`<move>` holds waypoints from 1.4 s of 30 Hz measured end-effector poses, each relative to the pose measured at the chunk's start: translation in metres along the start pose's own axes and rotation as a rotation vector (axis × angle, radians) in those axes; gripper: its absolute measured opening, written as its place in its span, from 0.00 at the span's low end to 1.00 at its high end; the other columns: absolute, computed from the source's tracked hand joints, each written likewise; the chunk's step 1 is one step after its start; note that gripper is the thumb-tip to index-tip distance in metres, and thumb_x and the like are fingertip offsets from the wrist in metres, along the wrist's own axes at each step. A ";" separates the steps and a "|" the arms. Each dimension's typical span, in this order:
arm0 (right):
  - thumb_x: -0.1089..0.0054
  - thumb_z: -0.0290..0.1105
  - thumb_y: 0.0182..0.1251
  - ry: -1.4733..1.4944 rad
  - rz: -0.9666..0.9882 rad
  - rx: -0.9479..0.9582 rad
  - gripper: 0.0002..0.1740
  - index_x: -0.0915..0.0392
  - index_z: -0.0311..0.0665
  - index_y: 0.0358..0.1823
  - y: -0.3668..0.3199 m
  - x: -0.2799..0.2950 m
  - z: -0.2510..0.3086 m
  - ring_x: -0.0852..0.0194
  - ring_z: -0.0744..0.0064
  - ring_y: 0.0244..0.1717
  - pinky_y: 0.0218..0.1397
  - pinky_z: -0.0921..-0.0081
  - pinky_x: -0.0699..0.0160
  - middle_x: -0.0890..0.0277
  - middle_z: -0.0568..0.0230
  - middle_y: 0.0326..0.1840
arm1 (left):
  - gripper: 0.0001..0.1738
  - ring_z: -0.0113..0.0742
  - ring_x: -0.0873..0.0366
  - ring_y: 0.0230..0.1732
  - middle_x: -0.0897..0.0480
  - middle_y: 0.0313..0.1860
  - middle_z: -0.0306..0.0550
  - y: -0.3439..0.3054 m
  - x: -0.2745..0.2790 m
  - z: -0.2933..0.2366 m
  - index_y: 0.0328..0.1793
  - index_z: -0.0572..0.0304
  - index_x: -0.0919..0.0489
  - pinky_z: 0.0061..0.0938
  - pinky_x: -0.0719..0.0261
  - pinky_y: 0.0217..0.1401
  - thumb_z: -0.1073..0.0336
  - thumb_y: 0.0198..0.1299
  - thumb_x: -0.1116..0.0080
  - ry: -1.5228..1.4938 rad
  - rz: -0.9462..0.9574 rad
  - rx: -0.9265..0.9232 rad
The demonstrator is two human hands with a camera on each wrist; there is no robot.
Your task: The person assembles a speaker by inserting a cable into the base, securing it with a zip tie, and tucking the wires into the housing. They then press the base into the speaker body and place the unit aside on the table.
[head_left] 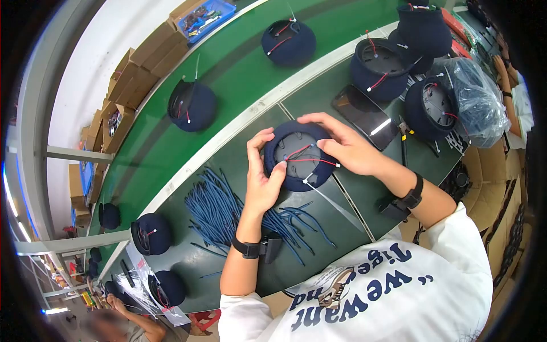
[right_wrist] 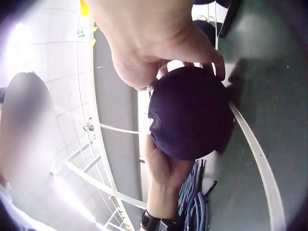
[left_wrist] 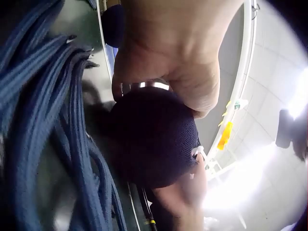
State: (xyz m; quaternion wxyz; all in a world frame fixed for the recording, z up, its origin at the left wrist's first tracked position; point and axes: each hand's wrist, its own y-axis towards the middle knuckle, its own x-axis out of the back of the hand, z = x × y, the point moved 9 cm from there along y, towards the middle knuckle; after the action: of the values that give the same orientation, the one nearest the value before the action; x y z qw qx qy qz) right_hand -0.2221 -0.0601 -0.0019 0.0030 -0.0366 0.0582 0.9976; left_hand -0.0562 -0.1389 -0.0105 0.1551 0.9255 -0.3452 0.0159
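Navy cap (head_left: 299, 155), one, over the bench (head_left: 233, 148) | Grip: our left hand (head_left: 263, 176) and right hand (head_left: 347, 147) both pinch its rim | Method: we'd best hold evenly, thumbs clear of red wires (head_left: 318, 161) | Count: phone (head_left: 367, 114), one; cord pile (head_left: 213, 199), one; other caps (head_left: 199, 111), at least eight.

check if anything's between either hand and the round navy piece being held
Nothing visible: the left hand and right hand both hold the round navy piece directly. Red wires cross its middle; whether the left thumb touches them is hard to tell.
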 end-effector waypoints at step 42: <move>0.35 0.44 0.80 -0.392 0.620 -0.262 0.18 0.17 0.34 0.45 -0.088 -0.111 0.023 0.11 0.61 0.33 0.35 0.65 0.16 0.13 0.53 0.40 | 0.10 0.37 0.16 0.24 0.11 0.30 0.52 -0.061 0.049 -0.013 0.38 0.68 0.11 0.30 0.18 0.34 0.68 0.58 0.22 0.950 -0.050 0.312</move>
State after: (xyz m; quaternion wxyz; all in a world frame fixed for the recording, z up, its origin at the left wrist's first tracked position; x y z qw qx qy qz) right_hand -0.1125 0.0293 0.0192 -0.2923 0.1741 -0.0631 0.9382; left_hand 0.0217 -0.1223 -0.0085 0.1551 0.8362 -0.2076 0.4833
